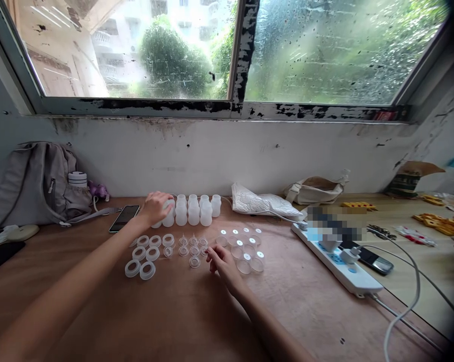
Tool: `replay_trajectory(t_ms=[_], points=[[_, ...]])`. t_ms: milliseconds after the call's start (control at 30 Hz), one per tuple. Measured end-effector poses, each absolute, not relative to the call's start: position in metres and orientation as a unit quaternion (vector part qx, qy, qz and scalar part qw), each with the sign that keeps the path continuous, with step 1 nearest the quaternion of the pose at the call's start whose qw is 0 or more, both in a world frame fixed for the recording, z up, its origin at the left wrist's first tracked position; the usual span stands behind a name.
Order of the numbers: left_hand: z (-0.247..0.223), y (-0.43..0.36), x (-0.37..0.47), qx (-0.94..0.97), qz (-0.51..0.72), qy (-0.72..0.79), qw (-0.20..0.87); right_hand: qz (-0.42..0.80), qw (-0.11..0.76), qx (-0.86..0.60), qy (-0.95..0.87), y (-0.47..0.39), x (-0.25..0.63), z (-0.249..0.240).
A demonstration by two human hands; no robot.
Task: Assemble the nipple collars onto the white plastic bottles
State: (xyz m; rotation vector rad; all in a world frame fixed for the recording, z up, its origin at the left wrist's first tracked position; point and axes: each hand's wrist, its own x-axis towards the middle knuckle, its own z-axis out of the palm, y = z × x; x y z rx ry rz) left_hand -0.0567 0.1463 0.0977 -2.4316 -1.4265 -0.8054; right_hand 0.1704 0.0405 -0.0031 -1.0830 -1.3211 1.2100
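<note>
The left hand [156, 207] closes its grip around the leftmost white bottle [169, 215]; the right hand [222, 261], half-open and holding nothing, rests by the small valves [194, 250], sorted in groups on the bench [196, 311].

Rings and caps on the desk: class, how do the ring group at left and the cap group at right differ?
The rings are open hoops, their centres showing the desk; the caps are closed domes, several with a white spot on top. The rings lie left of the right hand, apart from it; the caps lie beside its fingers. Both are translucent, round, and laid out in loose rows.
</note>
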Motion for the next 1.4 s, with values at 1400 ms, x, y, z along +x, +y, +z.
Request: replay_trajectory(t_ms=[1400], points=[[-0.010,0.029,-0.032,-0.896,-0.211,-0.390,0.040,0.384,0.445,-0.468,-0.660,0.041,0.168,-0.015]])
